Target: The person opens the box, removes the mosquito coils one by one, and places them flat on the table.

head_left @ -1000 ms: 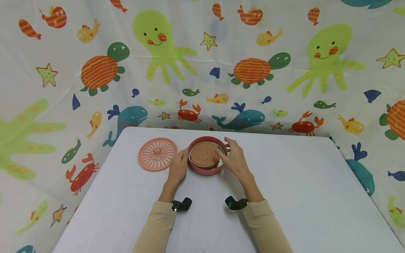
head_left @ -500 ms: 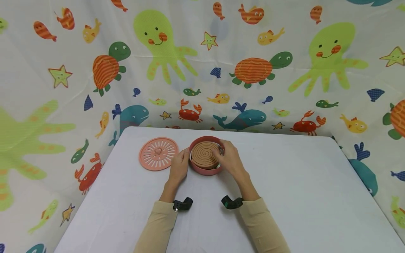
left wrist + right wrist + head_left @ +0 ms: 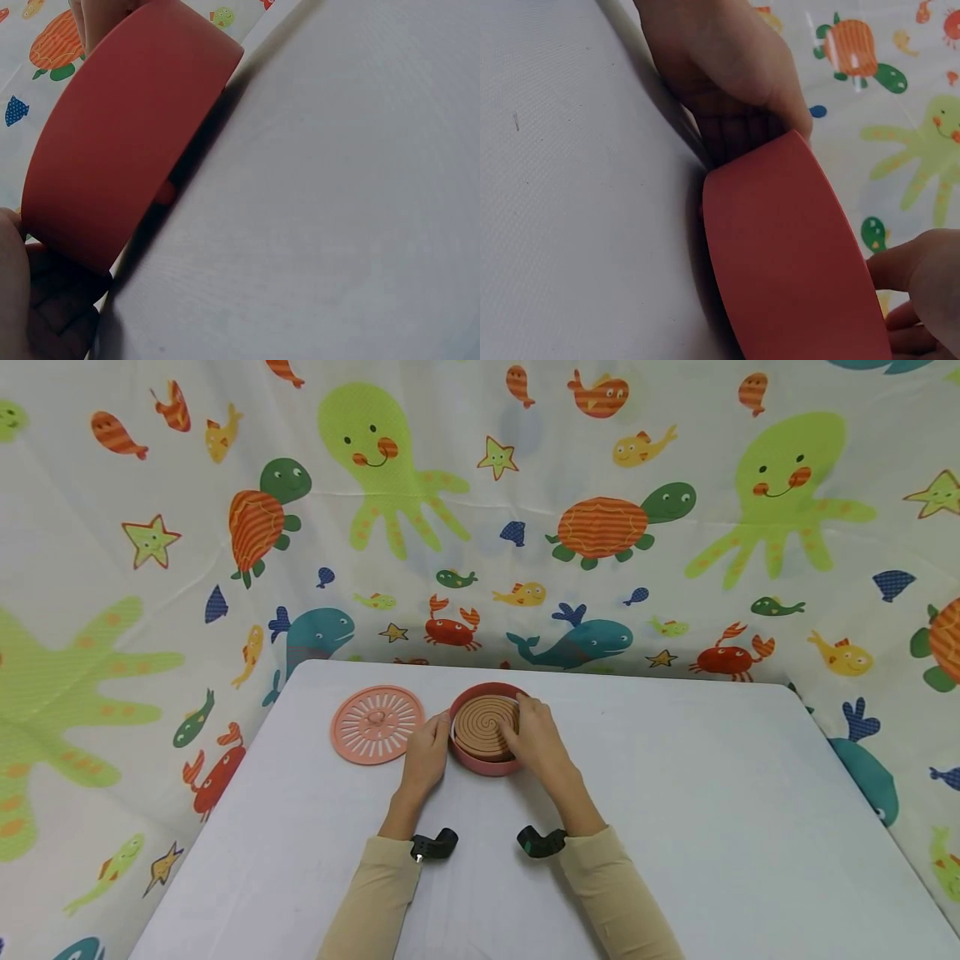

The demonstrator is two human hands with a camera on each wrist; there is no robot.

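Observation:
A red round mosquito coil holder (image 3: 487,768) sits on the white table with brown spiral mosquito coils (image 3: 482,725) inside. My left hand (image 3: 425,756) grips the holder's left wall, thumb by the rim and fingers low on the outside, as the left wrist view shows. Over the right rim, my right hand (image 3: 542,742) holds the coils' right side, its thumb on top. The right fingertips are hidden in the head view. In the right wrist view, that hand (image 3: 934,289) reaches over the rim of the holder (image 3: 787,255).
A pink slotted lid (image 3: 377,727) with a small knob lies left of the holder, close to my left hand. White cloth covers the table (image 3: 712,827). A curtain (image 3: 480,510) printed with sea animals hangs behind and at both sides.
My right hand has moved left over the holder's rim, its thumb farther onto the coils, and now covers the holder's handle. The left hand keeps its grip on the holder.

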